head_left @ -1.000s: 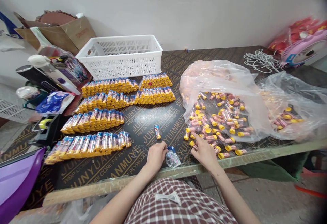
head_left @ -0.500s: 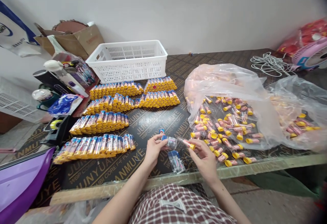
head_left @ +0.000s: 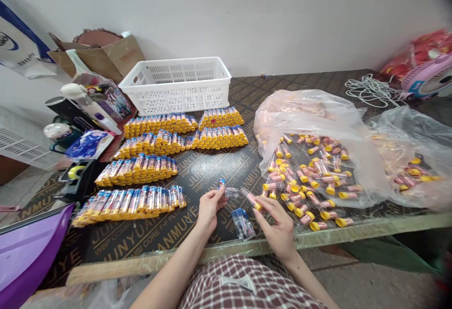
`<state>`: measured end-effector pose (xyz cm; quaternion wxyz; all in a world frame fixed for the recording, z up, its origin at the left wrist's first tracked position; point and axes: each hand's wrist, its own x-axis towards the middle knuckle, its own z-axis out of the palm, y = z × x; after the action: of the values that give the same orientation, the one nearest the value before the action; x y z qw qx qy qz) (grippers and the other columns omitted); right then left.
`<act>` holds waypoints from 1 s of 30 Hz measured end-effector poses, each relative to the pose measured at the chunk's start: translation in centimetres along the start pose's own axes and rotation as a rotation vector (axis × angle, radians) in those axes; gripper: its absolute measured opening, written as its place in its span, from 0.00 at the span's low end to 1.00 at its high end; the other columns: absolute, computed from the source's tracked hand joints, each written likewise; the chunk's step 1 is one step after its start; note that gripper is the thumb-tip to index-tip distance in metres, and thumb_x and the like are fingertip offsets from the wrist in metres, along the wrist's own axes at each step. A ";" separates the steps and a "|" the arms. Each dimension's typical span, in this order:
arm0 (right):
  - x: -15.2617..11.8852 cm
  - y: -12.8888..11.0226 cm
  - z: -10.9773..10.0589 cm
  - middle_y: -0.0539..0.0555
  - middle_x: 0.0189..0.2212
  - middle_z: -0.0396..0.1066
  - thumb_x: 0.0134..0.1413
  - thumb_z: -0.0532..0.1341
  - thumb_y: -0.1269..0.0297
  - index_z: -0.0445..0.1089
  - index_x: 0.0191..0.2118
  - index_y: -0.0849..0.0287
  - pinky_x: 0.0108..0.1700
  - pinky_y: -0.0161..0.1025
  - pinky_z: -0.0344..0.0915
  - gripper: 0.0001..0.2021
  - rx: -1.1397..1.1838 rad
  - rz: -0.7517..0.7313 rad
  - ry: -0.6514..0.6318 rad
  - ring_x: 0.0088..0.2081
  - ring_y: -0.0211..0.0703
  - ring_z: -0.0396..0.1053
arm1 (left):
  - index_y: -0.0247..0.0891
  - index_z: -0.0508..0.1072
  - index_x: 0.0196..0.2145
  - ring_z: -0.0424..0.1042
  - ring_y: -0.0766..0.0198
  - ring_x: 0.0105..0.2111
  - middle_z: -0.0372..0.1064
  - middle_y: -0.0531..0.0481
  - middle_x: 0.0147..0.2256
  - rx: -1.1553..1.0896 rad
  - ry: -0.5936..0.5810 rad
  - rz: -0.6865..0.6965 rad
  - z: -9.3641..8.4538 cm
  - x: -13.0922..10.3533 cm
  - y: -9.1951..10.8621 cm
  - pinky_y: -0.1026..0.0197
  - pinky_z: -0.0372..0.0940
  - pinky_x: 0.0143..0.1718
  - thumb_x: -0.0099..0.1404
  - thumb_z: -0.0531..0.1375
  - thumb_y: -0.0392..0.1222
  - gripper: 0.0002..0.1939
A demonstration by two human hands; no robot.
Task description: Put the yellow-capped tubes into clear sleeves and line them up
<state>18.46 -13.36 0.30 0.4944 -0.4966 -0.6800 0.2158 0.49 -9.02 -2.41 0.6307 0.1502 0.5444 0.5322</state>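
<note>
Near the front of the table, my left hand (head_left: 211, 208) pinches a small clear plastic sleeve (head_left: 231, 193) with a blue printed top. My right hand (head_left: 277, 224) holds a clear tube (head_left: 251, 199) with a yellow cap and pink contents, its capped end at the fingers and its far end pointing at the sleeve. A short gap parts the two. Between my wrists a small pile of blue-topped sleeves (head_left: 242, 224) lies on the table. Right of my right hand, many yellow-capped tubes (head_left: 319, 172) spill from a translucent bag (head_left: 300, 106).
Stacked rows of blue-topped, yellow-capped tubes (head_left: 130, 201) lie to the left. Behind them stands a white plastic basket (head_left: 176, 95). A tape dispenser (head_left: 76, 179) and purple bin (head_left: 38, 257) are at far left; a second bag (head_left: 420, 130), cable (head_left: 374, 90) and pink fan (head_left: 427, 76) at right.
My left hand has turned slightly, the sleeve's blue top now upright at the fingertips. My right hand has shifted a little left and down with the tube, which points more steeply.
</note>
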 end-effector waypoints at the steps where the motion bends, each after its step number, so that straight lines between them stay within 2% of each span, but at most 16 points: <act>1: 0.0 0.0 0.1 0.54 0.41 0.71 0.55 0.59 0.72 0.70 0.49 0.51 0.45 0.40 0.69 0.16 0.011 0.003 -0.019 0.43 0.42 0.69 | 0.31 0.74 0.22 0.69 0.68 0.23 0.70 0.50 0.21 0.013 0.000 0.015 0.0 0.0 -0.1 0.67 0.65 0.26 0.38 0.71 0.52 0.21; 4: -0.2 0.2 0.5 0.54 0.42 0.70 0.55 0.59 0.72 0.71 0.47 0.51 0.47 0.40 0.68 0.15 0.067 0.042 -0.119 0.44 0.42 0.69 | 0.31 0.74 0.26 0.69 0.69 0.24 0.70 0.51 0.24 0.031 -0.036 0.087 0.2 -0.3 -0.1 0.66 0.66 0.27 0.44 0.69 0.54 0.21; 6: -0.4 0.4 0.7 0.55 0.44 0.69 0.56 0.58 0.72 0.70 0.48 0.51 0.47 0.40 0.68 0.15 0.117 0.076 -0.190 0.46 0.43 0.68 | 0.33 0.74 0.31 0.69 0.69 0.25 0.71 0.51 0.27 0.002 -0.118 0.113 0.5 -0.6 0.0 0.64 0.68 0.30 0.48 0.67 0.52 0.20; 10: -0.5 0.9 0.8 0.55 0.43 0.68 0.58 0.54 0.72 0.70 0.47 0.51 0.45 0.39 0.69 0.15 0.189 0.102 -0.232 0.45 0.42 0.68 | 0.36 0.70 0.39 0.72 0.66 0.28 0.72 0.52 0.28 -0.057 -0.283 0.055 0.9 -1.3 0.6 0.61 0.69 0.35 0.49 0.68 0.46 0.21; 14: -0.4 1.3 0.9 0.54 0.42 0.66 0.55 0.55 0.74 0.67 0.51 0.50 0.44 0.40 0.69 0.19 0.149 0.057 -0.237 0.43 0.42 0.68 | 0.34 0.71 0.38 0.71 0.67 0.26 0.73 0.49 0.29 -0.025 -0.353 -0.025 1.0 -1.9 1.3 0.62 0.68 0.33 0.48 0.69 0.45 0.20; 18: 0.3 1.5 0.8 0.57 0.55 0.57 0.46 0.57 0.76 0.56 0.59 0.49 0.56 0.51 0.61 0.32 0.054 -0.049 -0.233 0.56 0.50 0.58 | 0.30 0.74 0.33 0.72 0.66 0.26 0.74 0.46 0.29 0.097 -0.474 -0.121 1.1 -2.8 1.6 0.63 0.67 0.33 0.50 0.68 0.47 0.18; 20: 0.7 1.3 0.6 0.57 0.61 0.49 0.42 0.57 0.77 0.52 0.61 0.50 0.59 0.54 0.57 0.37 0.085 -0.072 -0.290 0.61 0.54 0.50 | 0.30 0.75 0.31 0.71 0.67 0.25 0.74 0.46 0.28 0.141 -0.518 -0.161 1.1 -3.2 1.5 0.64 0.66 0.31 0.50 0.68 0.49 0.18; 22: 0.8 1.2 0.4 0.56 0.63 0.45 0.39 0.57 0.78 0.49 0.62 0.51 0.60 0.54 0.55 0.40 0.158 -0.064 -0.378 0.63 0.54 0.48 | 0.30 0.75 0.29 0.71 0.68 0.24 0.73 0.47 0.26 0.172 -0.548 -0.183 1.1 -3.6 1.3 0.65 0.66 0.29 0.50 0.67 0.50 0.18; 26: 0.6 1.2 0.4 0.57 0.60 0.54 0.37 0.56 0.79 0.47 0.63 0.52 0.60 0.49 0.57 0.43 0.300 -0.012 -0.481 0.59 0.51 0.56 | 0.30 0.75 0.30 0.70 0.68 0.23 0.73 0.48 0.25 0.202 -0.573 -0.214 1.2 -3.9 1.0 0.65 0.66 0.28 0.49 0.68 0.50 0.19; 30: 0.1 1.4 0.6 0.57 0.58 0.56 0.35 0.56 0.79 0.47 0.62 0.51 0.58 0.47 0.60 0.43 0.385 0.025 -0.434 0.57 0.49 0.60 | 0.29 0.75 0.30 0.69 0.68 0.22 0.73 0.47 0.25 0.218 -0.567 -0.229 1.2 -4.1 0.9 0.66 0.65 0.26 0.48 0.68 0.50 0.19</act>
<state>18.53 -12.62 -1.02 0.4201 -0.3442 -0.7101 0.4482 1.73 -11.60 0.83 0.7933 0.2969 0.4140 0.3333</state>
